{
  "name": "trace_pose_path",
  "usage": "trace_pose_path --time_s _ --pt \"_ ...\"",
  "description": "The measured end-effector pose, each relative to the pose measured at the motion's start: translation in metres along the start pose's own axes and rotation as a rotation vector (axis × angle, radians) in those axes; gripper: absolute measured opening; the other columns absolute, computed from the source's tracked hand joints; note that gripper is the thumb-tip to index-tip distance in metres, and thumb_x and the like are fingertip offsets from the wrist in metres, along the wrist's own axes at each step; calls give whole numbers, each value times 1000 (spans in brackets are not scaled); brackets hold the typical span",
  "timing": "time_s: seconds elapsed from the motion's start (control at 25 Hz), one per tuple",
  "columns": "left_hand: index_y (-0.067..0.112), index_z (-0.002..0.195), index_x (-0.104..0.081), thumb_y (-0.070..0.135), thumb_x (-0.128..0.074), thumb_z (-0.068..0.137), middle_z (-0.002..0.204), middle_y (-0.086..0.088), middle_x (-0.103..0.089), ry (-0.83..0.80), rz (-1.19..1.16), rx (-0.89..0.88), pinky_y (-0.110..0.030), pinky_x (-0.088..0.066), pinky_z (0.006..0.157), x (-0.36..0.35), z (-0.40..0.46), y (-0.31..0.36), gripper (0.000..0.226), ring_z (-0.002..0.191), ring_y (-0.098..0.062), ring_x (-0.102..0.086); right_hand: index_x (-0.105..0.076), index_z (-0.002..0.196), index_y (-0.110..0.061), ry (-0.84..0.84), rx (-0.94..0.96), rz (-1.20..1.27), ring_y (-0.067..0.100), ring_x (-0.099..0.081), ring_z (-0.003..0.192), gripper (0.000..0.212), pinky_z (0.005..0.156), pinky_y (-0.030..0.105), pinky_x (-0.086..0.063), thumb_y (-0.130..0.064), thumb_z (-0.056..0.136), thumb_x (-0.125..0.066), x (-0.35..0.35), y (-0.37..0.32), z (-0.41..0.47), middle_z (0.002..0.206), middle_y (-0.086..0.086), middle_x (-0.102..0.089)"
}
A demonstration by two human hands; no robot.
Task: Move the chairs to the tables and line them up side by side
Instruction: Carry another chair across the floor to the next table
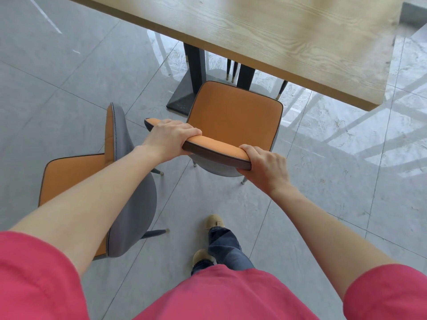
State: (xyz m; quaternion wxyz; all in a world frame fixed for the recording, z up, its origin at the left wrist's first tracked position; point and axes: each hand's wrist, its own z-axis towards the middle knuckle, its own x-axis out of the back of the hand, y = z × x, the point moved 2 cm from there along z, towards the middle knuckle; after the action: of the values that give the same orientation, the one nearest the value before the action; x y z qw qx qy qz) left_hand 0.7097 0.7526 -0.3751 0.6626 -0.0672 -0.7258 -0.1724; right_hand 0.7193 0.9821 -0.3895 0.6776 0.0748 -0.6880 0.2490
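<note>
While the grey tiled floor filled most of the view, a wooden desk stretched across the top, standing on dark legs with a flat black base. Just below the desk's near edge stood an orange chair, its seat facing the desk and its front edge close to the black base. A second orange chair with a grey back stood to the left of the desk chair, turned sideways and farther from the desk. The left hand was wrapped over the left part of the first chair's backrest top, its grip closed on the chair. The right hand clasped the right end of that backrest, likewise closed on it. Below the chair, two tan shoes stood on the floor.
</note>
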Motion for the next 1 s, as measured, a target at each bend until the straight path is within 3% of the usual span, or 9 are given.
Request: trace_pose_path --time_s 0.16,0.44,0.56,0.72,0.84,1.0 --pt "26 124 -52 31 -65 83 123 0 -61 -66 1 62 -41 -37 96 1 -2 1 44 113 -25 -52 -51 124 -21 -85 -42 -18 32 -64 89 40 70 37 -51 -36 87 -56 0 -2 0 107 1 -68" --pt "28 125 -48 34 -64 83 125 0 -59 -203 20 55 -42 -35 100 10 -2 -2 45 116 -23 -50 -49 125 -20 -125 29 -72 31 -65 86 42 69 38 -54 -42 89 -52 1 -9 2 105 2 -68" --pt "27 130 -43 33 -63 84 131 -1 -53 -254 3 100 -45 -28 106 13 -4 -1 51 122 -24 -44 -45 132 -22 -132 125 -19 28 -65 92 58 69 37 -53 -49 83 -59 7 -7 3 112 3 -66" --pt "20 142 -26 40 -61 84 145 -4 -37 -293 -16 190 -46 -17 112 21 -13 -6 71 135 -25 -28 -36 140 -16 -171 275 56 28 -51 122 70 99 42 -43 -56 85 -51 13 -11 18 134 9 -55" --pt "15 143 -19 46 -54 86 152 -6 -24 -243 -13 305 -48 -7 115 27 -33 -16 74 141 -25 -11 -33 142 -18 -128 331 43 29 -47 126 67 104 42 -38 -55 87 -47 17 -31 46 140 9 -49" --pt "13 146 -4 47 -48 88 156 -11 -2 -152 21 545 -47 0 114 30 -72 -31 80 142 -27 5 -31 143 -17 -136 566 -3 29 -36 134 69 110 44 -28 -48 86 -56 13 -77 74 147 9 -40"
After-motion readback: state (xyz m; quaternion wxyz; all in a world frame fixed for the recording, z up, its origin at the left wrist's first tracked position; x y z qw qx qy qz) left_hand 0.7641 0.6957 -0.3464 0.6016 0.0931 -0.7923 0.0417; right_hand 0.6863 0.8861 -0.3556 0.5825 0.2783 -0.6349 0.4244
